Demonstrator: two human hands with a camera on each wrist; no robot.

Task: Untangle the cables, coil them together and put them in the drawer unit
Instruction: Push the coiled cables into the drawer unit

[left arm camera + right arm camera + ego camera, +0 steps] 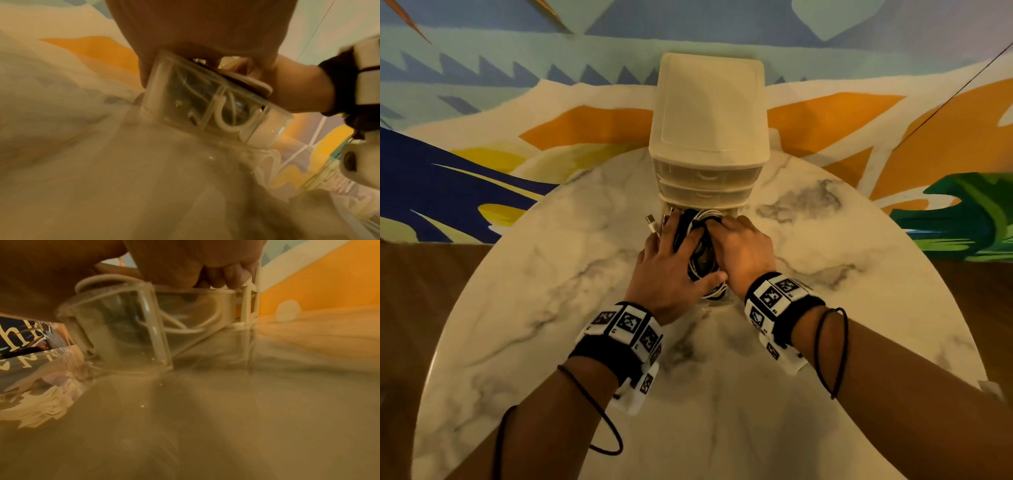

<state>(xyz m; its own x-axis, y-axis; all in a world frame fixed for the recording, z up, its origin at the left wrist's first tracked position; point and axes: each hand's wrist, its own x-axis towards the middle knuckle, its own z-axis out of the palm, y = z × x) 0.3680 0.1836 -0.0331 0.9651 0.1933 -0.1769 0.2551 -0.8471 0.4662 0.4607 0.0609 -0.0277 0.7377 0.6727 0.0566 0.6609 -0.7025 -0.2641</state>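
Clear plastic bottom drawer [717, 301] is sitting pulled out toward 6 o'clock from the drawer unit [709, 113], and the black and white cables [697, 236] are lying coiled inside it. Left hand [667, 270] is pressing down on the coil with spread, fairly straight fingers; right hand [744, 253] is curling over the drawer's 3 o'clock edge, fingertips on the cables. A plug [651, 222] is poking out at 10 o'clock, nearest the left hand. The drawer's long axis is running 12 to 6. No readable labels on any of it.
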